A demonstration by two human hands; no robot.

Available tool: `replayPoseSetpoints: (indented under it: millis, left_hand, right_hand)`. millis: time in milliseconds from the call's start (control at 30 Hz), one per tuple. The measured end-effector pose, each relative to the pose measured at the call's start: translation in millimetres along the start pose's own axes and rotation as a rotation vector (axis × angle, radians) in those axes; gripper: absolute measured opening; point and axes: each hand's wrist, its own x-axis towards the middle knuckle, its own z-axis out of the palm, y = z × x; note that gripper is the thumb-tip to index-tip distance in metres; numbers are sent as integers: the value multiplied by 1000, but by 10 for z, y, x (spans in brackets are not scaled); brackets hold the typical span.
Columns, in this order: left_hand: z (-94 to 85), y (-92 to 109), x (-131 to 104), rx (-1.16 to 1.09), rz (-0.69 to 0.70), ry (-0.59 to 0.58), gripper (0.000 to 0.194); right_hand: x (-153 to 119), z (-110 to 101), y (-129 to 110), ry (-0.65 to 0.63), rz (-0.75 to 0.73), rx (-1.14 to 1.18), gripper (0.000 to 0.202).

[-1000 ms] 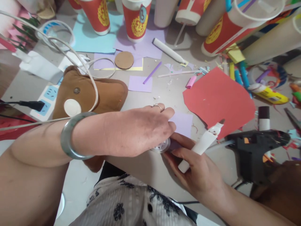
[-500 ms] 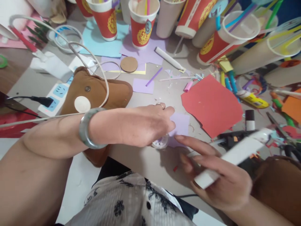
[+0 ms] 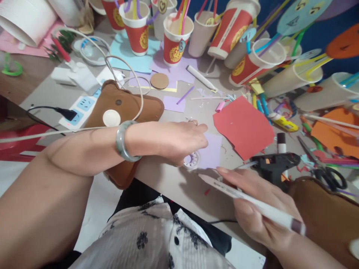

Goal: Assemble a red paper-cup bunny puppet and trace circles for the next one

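My left hand, with a ring and a green bangle, is curled over a small clear round disc with a dotted rim. The disc lies on a square of purple paper near the table's front edge, and my fingertips partly hide it. In my right hand is a white marker pen, gripped along its barrel. Its tapered end points left, just short of the disc, while its dark end sticks out past my palm.
A red paper sheet lies beyond my right hand, near a black glue gun and scissors. Red paper cups line the back. To the left are a brown pouch, a power strip and a white cable.
In my right hand the white marker pen has swung round, so its tapered end now points left towards the disc. My left hand stays over the disc. The camera view has shifted slightly.
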Motion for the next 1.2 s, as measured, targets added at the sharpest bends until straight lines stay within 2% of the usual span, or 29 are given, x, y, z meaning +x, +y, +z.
replayPoseSetpoints:
  millis: [100, 233, 333, 433, 533, 633, 833, 1000, 1200]
  left_hand:
    - [20, -17, 6, -12, 11, 25, 21]
    - [56, -41, 28, -1, 21, 41, 20]
    - [93, -58, 25, 1, 41, 77, 20]
    - [116, -70, 12, 12, 48, 95, 21]
    - [90, -61, 12, 11, 54, 87, 19]
    - [24, -25, 21, -3, 32, 26, 15]
    - [-45, 39, 9, 21, -14, -14, 13]
    - [-28, 29, -8, -43, -14, 55, 9]
    - [-15, 27, 11, -39, -27, 38, 12]
  right_hand:
    - [103, 87, -64, 47, -44, 39, 21]
    - [169, 134, -127, 75, 16, 52, 19]
    - [221, 104, -196, 50, 33, -7, 18]
    - [257, 112, -224, 45, -34, -97, 14]
    - [246, 187, -174, 58, -94, -147, 12]
    - [214, 270, -101, 47, -91, -150, 11]
    - [205, 328, -46, 56, -118, -124, 17]
    - [211, 330, -42, 25, -113, -144, 24]
    - [221, 359, -4, -3, -145, -158, 24]
